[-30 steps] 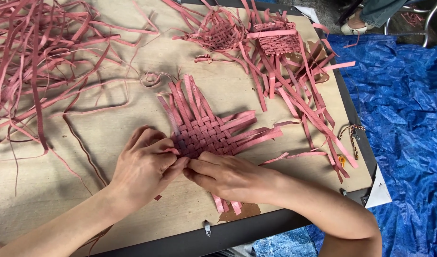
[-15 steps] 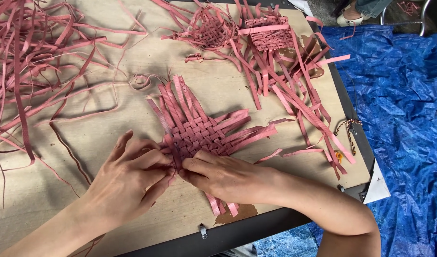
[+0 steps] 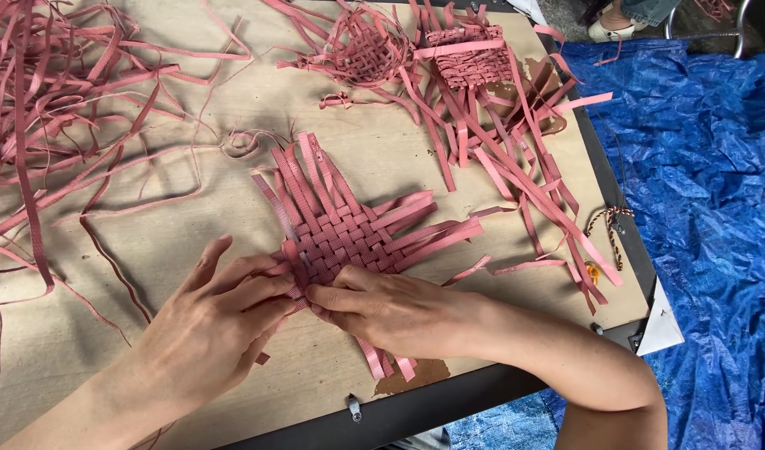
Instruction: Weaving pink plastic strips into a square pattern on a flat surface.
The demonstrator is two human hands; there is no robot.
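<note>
Blue tarp (image 3: 707, 217) (crumpled), loose pink strips (image 3: 57, 108), cord (image 3: 609, 223)

Your left hand (image 3: 207, 329) lay palm down, fingers extended toward upper right, thumb raised apart from others. Your left forearm ran in from lower left corner. Your right hand (image 3: 391, 312) lay palm down, fingers curled, fingertips pointed left, meeting left fingertips. Your right forearm crossed from lower right, elbow bent at frame bottom. Both wrists stayed low, bare.
</note>
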